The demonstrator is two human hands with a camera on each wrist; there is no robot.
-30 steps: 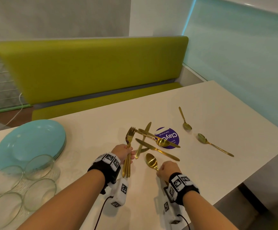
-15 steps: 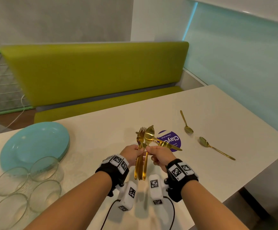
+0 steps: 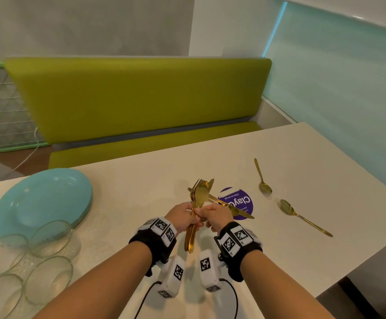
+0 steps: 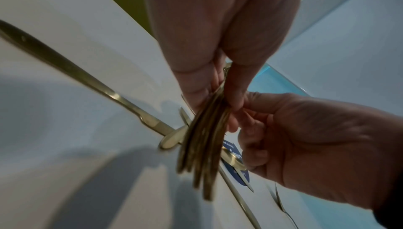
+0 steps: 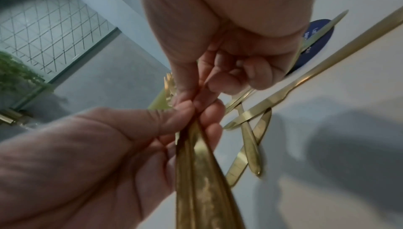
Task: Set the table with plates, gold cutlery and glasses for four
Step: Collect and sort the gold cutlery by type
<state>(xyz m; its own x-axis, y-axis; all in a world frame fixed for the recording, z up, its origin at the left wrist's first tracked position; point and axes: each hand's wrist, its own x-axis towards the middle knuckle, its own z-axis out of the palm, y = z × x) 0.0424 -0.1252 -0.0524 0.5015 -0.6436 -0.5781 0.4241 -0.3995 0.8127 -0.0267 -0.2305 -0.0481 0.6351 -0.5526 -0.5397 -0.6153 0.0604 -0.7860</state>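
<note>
My left hand [image 3: 184,216] grips a bundle of gold cutlery [image 3: 197,199], several forks with a spoon, held upright above the white table [image 3: 141,192]. My right hand [image 3: 211,214] pinches the same handles from the right, thumb and forefinger against my left thumb. The left wrist view shows the bundle [image 4: 202,146] hanging below my left fingers [image 4: 196,86], with the right hand [image 4: 305,138] beside it. The right wrist view shows the handles [image 5: 196,172] between both hands. Gold knives [image 3: 231,207] and a spoon lie crossed under my hands. Turquoise plates [image 3: 42,199] are stacked at left, with clear glasses [image 3: 49,238] in front.
A round purple sticker [image 3: 238,201] lies on the table under the knives. Two more gold spoons [image 3: 264,186] [image 3: 302,217] lie to the right. A green bench [image 3: 129,100] runs along the table's far side. The near table edge drops off at right.
My right hand lifted a spoon off the table and carried it left to the forks in my left hand. Both hands now hold the joined bundle.
</note>
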